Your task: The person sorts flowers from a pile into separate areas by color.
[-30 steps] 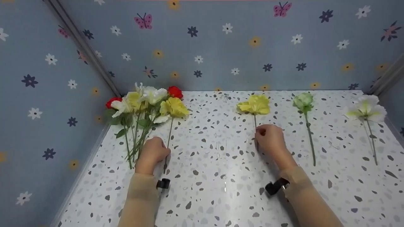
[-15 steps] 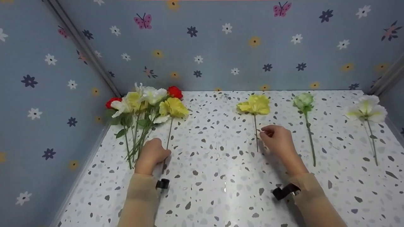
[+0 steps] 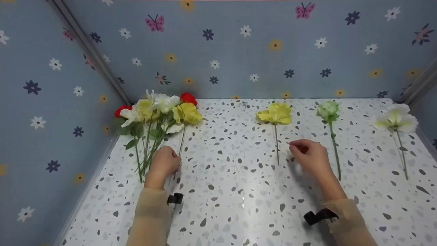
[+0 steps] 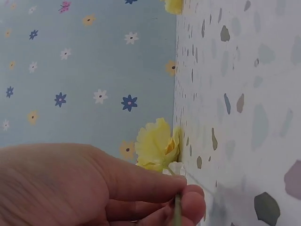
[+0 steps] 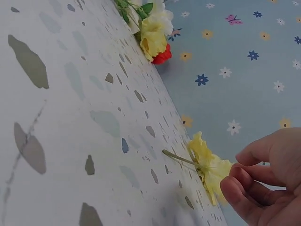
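Note:
My left hand (image 3: 165, 161) pinches the stem of a yellow artificial flower (image 3: 187, 113), its bloom beside a bunch at the left. In the left wrist view the green stem (image 4: 177, 207) runs between thumb and curled fingers. My right hand (image 3: 310, 155) holds nothing; its fingers are loosely bent, with a gap from the thumb in the right wrist view. Just left of it lies a second yellow flower (image 3: 276, 114) on the speckled table (image 3: 225, 191), its thin stem pointing toward me. To its right lies a pale green flower (image 3: 328, 110).
The bunch holds white flowers (image 3: 165, 103), red blooms (image 3: 188, 99) and green leaves (image 3: 130, 145), near the left wall (image 3: 68, 112). A white flower (image 3: 396, 119) lies at the far right. A patterned back wall (image 3: 232, 51) borders the table.
My right hand has come off the second yellow flower's stem and moved right, toward me. The left hand has shifted slightly left with its yellow flower, whose bloom tilts closer to the bunch.

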Demonstrator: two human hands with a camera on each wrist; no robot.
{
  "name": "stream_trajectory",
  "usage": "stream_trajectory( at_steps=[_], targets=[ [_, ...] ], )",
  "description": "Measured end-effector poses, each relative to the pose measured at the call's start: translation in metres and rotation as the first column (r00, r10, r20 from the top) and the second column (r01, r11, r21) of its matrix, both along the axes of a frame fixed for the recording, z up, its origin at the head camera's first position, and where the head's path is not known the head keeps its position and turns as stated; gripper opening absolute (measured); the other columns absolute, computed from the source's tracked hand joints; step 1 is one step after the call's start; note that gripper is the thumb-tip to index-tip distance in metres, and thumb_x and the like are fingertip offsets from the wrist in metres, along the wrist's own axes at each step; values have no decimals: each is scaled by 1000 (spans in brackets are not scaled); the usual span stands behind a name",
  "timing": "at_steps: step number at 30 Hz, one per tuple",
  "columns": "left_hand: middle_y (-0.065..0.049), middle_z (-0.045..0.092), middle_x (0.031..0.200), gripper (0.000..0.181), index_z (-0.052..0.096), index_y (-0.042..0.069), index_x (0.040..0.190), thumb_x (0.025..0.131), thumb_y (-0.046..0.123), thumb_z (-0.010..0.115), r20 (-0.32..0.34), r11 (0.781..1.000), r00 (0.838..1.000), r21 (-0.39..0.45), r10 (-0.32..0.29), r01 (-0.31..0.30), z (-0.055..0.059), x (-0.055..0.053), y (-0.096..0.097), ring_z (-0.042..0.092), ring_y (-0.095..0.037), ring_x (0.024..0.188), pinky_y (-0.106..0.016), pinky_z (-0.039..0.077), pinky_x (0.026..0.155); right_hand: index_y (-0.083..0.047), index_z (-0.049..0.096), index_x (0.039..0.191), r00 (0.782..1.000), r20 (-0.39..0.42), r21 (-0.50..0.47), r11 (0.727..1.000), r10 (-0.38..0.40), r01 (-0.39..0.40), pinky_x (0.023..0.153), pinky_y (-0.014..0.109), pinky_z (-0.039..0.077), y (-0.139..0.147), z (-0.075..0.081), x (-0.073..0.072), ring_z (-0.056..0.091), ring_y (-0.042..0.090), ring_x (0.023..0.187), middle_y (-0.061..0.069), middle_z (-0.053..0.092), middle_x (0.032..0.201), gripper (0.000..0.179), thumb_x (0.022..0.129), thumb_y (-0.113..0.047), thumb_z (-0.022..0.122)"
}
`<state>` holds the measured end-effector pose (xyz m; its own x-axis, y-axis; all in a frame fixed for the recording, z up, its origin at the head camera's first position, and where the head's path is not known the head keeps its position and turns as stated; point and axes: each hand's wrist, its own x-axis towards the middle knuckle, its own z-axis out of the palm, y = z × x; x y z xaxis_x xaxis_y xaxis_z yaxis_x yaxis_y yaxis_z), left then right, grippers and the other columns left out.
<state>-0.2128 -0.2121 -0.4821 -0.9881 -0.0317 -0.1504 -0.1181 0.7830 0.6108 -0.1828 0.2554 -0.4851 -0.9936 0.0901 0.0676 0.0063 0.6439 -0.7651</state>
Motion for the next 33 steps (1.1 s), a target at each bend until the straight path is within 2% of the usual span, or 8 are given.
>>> stream_trajectory(
  at_steps=[1, 5, 8, 11, 16, 21, 27, 33],
  targets=[
    [-1, 59, 53, 41, 50, 14, 56, 94, 0, 56, 20, 1000, 1000, 16, 21, -21, 12, 6, 7, 47, -15, 46, -27, 34, 48, -5, 78, 127, 1000, 3, -3, 1000, 0, 0, 69, 26, 53, 1, 0, 2, 68, 24, 87, 12, 76, 102, 27, 106, -19, 71],
    [-6, 73, 71, 23, 72, 4, 82, 103, 11, 63, 84, 988, 994, 134, 69, -80, 16, 6, 15, 65, -18, 60, -28, 46, 54, -5, 77, 130, 999, 31, -29, 1000, 10, -9, 70, 26, 55, 3, 1, 5, 71, 24, 89, 12, 76, 105, 29, 107, -22, 71],
    [-9, 75, 79, 17, 74, -1, 99, 106, 12, 65, 106, 962, 990, 247, 95, -118, 19, 5, 26, 70, -20, 68, -30, 53, 59, -5, 76, 131, 998, 56, -83, 996, 27, -22, 74, 26, 59, 3, 5, 8, 74, 25, 92, 15, 77, 110, 31, 108, -25, 70],
    [-11, 74, 86, 15, 71, -4, 108, 109, 9, 65, 102, 910, 988, 386, 118, -148, 22, 5, 39, 72, -19, 72, -31, 59, 64, -4, 75, 133, 996, 80, -158, 987, 45, -32, 80, 29, 62, 1, 10, 12, 76, 25, 94, 19, 76, 114, 33, 109, -26, 70],
    [-17, 73, 92, 12, 70, -9, 112, 108, 2, 66, 44, 800, 986, 580, 160, -156, 23, 9, 71, 71, -16, 71, -27, 61, 65, 1, 74, 133, 993, 88, -253, 966, 75, -51, 86, 34, 64, -10, 16, 19, 74, 20, 93, 23, 74, 115, 33, 109, -21, 70],
    [-16, 72, 88, 10, 70, -11, 110, 106, -3, 67, -41, 735, 994, 676, 105, -50, 19, 24, 112, 71, -17, 70, -27, 62, 65, 2, 75, 131, 990, 87, -333, 940, 109, -74, 86, 35, 64, -28, 19, 23, 74, 19, 92, 23, 75, 113, 31, 108, -18, 72],
    [-12, 73, 87, 4, 70, -7, 106, 104, -4, 69, -112, 711, 993, 695, -37, 105, 11, 45, 153, 71, -16, 72, -29, 64, 68, 2, 76, 128, 984, 50, -403, 905, 169, -135, 84, 34, 64, -49, 25, 29, 74, 27, 93, 21, 74, 113, 27, 107, -16, 73],
    [-7, 73, 84, 3, 70, -2, 101, 104, -3, 70, -133, 699, 979, 686, -154, 203, 4, 60, 174, 69, -14, 70, -28, 62, 64, -1, 77, 127, 975, 37, -425, 887, 219, -183, 79, 34, 63, -66, 31, 37, 72, 28, 90, 12, 76, 106, 26, 107, -18, 74]
  ],
)
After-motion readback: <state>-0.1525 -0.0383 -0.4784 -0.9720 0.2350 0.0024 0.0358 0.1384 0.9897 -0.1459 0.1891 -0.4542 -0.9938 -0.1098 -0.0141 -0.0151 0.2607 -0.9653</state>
